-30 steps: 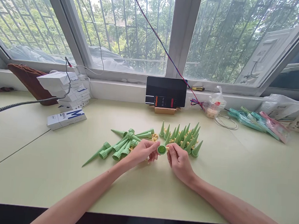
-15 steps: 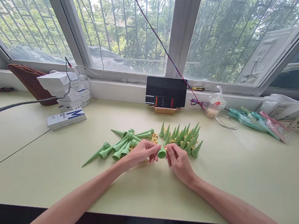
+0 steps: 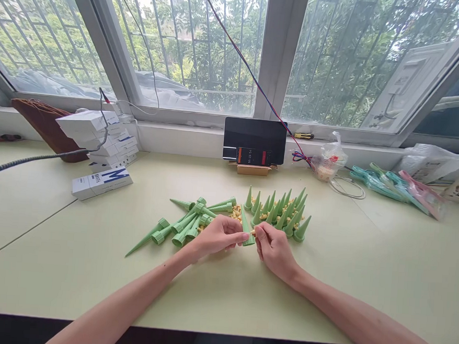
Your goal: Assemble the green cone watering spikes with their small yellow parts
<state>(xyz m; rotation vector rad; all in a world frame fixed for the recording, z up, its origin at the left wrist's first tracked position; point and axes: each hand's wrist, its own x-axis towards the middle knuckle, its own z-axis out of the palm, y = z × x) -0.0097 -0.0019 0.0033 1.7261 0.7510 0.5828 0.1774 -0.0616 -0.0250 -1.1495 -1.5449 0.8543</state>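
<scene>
My left hand (image 3: 224,235) is closed around a green cone (image 3: 246,226), whose tip points up and away. At the cone's lower right side, my right hand (image 3: 273,247) pinches a small yellow piece (image 3: 253,233). Several green cones with ribbed caps (image 3: 186,223) lie in a loose pile to the left of my left hand. Behind my right hand, green cones (image 3: 302,230) stand upright in a cluster, with yellow pieces among them. More small yellow pieces (image 3: 236,212) lie just behind my left hand, partly hidden by it.
A black tablet (image 3: 255,137) and a phone (image 3: 250,156) lean on a small cardboard stand (image 3: 252,170) at the back. White boxes (image 3: 102,183) are at the left. A plastic bag (image 3: 330,158) and packaged teal and pink items (image 3: 393,186) lie at the right.
The green cone in my left hand has tilted, so its side shows instead of its open base. My left fingers have shifted around it.
</scene>
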